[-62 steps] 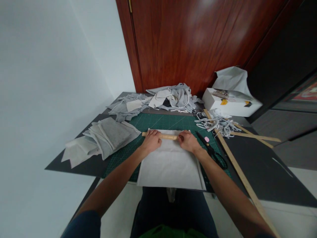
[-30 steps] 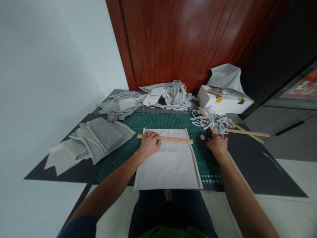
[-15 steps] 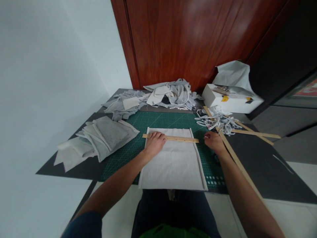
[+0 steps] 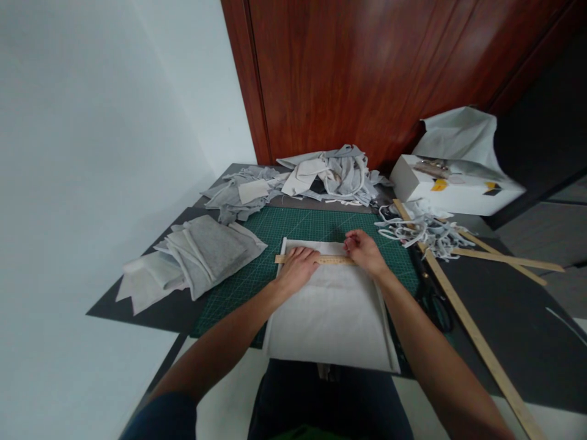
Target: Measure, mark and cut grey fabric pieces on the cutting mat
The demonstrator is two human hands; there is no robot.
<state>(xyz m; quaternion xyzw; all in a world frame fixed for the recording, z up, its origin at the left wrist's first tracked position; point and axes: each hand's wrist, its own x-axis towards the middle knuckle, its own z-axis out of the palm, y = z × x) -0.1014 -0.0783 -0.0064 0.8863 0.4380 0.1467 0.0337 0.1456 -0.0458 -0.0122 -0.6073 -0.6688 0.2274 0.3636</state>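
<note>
A wooden ruler (image 4: 337, 260) lies crosswise near the far edge of a pale cloth panel (image 4: 330, 318) with narrow ridges down its sides. My left hand (image 4: 299, 267) rests flat over the ruler's left part, fingers stretched forward and pressing it on the cloth. Over the ruler's right end is my right hand (image 4: 364, 249), its fingers curled together in a pinch. Whatever is between those fingertips is too small to make out. Under the cloth spreads a green cutting mat (image 4: 302, 220). Black-handled scissors (image 4: 438, 308) lie beside my right forearm.
Folded grey cloths (image 4: 215, 247) are stacked on the left. Fabric scraps (image 4: 330, 174) heap along the back, by a wooden door (image 4: 358, 79). At the right are tangled cloth strips (image 4: 426, 229), long wooden strips (image 4: 477, 330) and a white box (image 4: 458, 183).
My right hand has moved left from the mat beside the cloth to over the ruler's right end. The left hand stays on the ruler. The view has shifted, and the scissors show more plainly.
</note>
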